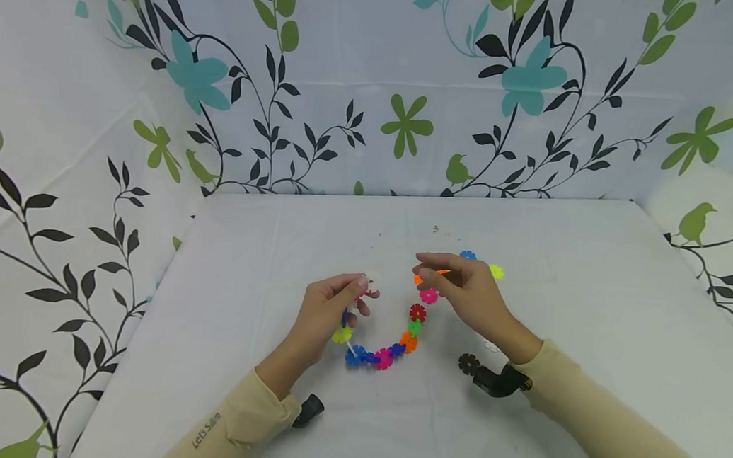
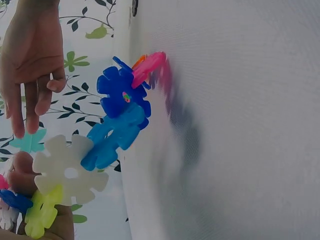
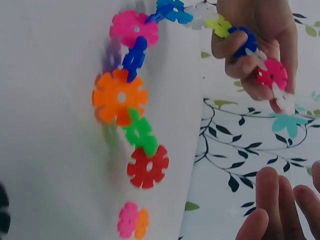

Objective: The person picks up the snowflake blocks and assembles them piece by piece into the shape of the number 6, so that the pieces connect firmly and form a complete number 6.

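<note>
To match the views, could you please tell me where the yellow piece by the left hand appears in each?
Head: yellow piece, just left of centre, below middle.
Left wrist: yellow piece, lower left.
Right wrist: yellow piece, near top, right of centre.
Shared landmark: left hand, beside it each time.

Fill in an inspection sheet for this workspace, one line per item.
Surface: white-covered table.
Job's things: chain of coloured flower-shaped pieces, curving from the left hand to a red piece; loose pieces include pink, blue and yellow near the right hand, and a dark brown one by the right cuff.
Clutter: small dark specks toward the table's far side, too small to identify.
Left hand: grips the chain near one end.
Right hand: raised above the table, nothing seen in its fingers.
Cables: nothing seen.
Surroundings: pale cloth printed with leaves, flowers and birds, behind the table and at both sides.
</note>
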Tool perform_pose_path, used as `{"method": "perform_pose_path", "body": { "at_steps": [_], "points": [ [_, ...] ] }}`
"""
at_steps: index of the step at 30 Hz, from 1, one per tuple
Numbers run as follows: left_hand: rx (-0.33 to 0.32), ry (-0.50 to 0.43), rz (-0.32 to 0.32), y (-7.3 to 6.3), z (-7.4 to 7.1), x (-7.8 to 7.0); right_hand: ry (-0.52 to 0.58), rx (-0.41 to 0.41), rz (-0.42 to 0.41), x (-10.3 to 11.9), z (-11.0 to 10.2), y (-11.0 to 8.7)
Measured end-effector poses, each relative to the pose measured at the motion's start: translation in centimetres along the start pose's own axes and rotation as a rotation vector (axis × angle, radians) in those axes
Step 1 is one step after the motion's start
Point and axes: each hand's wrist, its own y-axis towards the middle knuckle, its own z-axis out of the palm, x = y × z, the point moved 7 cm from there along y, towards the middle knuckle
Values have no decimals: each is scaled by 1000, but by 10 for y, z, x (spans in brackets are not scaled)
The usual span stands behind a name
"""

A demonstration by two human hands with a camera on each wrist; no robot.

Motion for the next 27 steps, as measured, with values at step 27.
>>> {"method": "perform_pose_path", "body": {
  "at_steps": [27],
  "points": [
    [-67,-152,-178,4,-10,14,-281,-132,167,-69,-94,-51]
  ]
}}
